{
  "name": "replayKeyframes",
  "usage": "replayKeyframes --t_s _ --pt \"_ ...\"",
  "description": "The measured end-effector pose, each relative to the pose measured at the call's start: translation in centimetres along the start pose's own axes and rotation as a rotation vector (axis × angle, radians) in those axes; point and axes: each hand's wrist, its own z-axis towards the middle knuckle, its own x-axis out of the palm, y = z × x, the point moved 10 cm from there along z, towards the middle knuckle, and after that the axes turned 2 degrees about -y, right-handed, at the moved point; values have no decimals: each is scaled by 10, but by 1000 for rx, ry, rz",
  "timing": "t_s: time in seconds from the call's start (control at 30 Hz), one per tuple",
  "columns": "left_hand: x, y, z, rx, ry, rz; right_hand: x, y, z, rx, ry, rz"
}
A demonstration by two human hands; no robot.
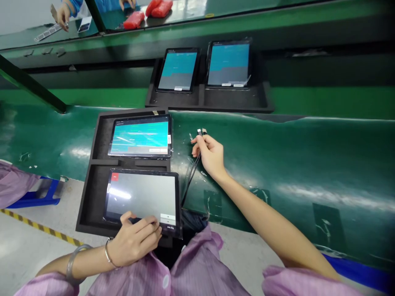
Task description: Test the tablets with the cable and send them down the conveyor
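My right hand (pixel 211 154) pinches black cables (pixel 193 174) near their ends, and two plugs (pixel 201 131) stick out past the fingertips. The cables run down toward the bench's near edge. On the lower tablet (pixel 142 193), a mostly grey-white screen shows a red square in one corner. My left hand (pixel 138 238) grips that tablet's near edge, its fingers bent over the rim; the thumb's underside is hidden. Just beyond lies another tablet (pixel 140 137) with a blue-green screen. Both tablets rest in a black foam tray (pixel 95 172) and overhang its right side.
Farther back, a second foam tray (pixel 234 100) carries a tablet (pixel 179 70) on the left and another tablet (pixel 228 63) on the right. Red bundles (pixel 134 19) and a co-worker's hand (pixel 63 15) are across the bench. A green post (pixel 31 84) slants at left.
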Motion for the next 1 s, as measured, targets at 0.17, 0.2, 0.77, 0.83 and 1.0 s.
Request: replayKeyframes --t_s 0.17,0.2,0.77,0.83,1.0 --pt "-1 3 -4 40 32 9 0 2 0 1 6 -5" --pt "-1 3 -4 46 25 8 0 2 0 1 8 -7" --pt "-2 1 -5 140 120 -29 -1 -2 -1 19 1 -9" --pt "-3 3 -5 136 107 -29 0 -2 -1 14 1 -11" --pt "-1 10 -5 99 80 -22 0 0 -1 -2 3 -16"
